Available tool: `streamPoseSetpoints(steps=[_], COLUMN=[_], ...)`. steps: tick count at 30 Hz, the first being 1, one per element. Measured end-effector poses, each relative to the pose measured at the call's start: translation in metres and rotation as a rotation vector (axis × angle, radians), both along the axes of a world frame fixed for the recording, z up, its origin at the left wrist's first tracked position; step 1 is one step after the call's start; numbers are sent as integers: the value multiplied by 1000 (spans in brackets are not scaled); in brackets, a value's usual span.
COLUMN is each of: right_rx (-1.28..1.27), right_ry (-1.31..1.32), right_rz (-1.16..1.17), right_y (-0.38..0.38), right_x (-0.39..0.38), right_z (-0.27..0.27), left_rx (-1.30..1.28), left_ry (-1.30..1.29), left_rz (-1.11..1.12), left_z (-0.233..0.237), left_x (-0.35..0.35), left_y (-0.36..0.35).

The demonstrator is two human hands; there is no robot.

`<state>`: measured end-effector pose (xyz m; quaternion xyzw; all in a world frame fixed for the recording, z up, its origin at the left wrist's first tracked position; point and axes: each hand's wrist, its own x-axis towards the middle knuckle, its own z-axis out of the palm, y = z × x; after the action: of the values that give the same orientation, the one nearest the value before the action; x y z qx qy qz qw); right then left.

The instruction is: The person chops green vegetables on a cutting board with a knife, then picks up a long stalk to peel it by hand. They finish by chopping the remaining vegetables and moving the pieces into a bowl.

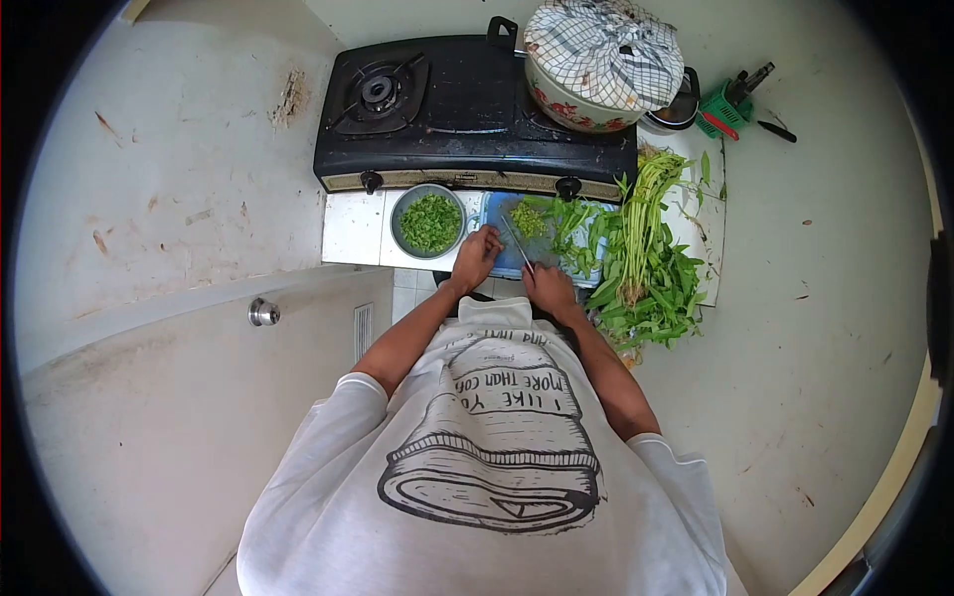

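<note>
My right hand (pixel 549 289) is wrapped round the handle of a knife (pixel 519 243), its blade pointing up and left across a blue chopping board (pixel 508 261). My left hand (pixel 478 257) is at the board's left edge, fingers curled together; anything inside them is hidden. Just beyond the blade lies a small heap of chopped green stems (pixel 529 220). Leafy cut greens (pixel 576 228) cover the right part of the board. Left of the board, a grey bowl (pixel 397 234) holds chopped greens (pixel 431 223).
A large bunch of leafy stems (pixel 646 238) lies on the right of the white tiled counter (pixel 353 229). Behind stands a black gas stove (pixel 462 89) with a cloth-covered pot (pixel 581 111). A green basket (pixel 717 104) of utensils is at the back right.
</note>
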<state>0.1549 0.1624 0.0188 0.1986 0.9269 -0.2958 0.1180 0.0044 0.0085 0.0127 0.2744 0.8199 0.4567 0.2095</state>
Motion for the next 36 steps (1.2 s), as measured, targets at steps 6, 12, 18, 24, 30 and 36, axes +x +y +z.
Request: streamPoseSetpoints(steps=[6, 12, 18, 24, 30, 36], right_rx=[-30, -7, 25, 4, -24, -13], right_ry=[-44, -81, -62, -92, -90, -105], right_rz=[28, 114, 113, 98, 103, 105], right_y=[-1, -5, -8, -6, -1, -4], right_x=[0, 3, -1, -9, 3, 0], right_z=[14, 9, 0, 4, 6, 4], left_rx=[-47, -65, -88, -103, -129, -148], left_ry=[-32, 8, 113, 191, 177, 167], left_rz=[10, 52, 29, -8, 17, -19], left_z=[-4, -13, -16, -11, -6, -6], left_x=[-2, -4, -3, -3, -1, -4], left_y=[-2, -3, -5, -6, -2, -5])
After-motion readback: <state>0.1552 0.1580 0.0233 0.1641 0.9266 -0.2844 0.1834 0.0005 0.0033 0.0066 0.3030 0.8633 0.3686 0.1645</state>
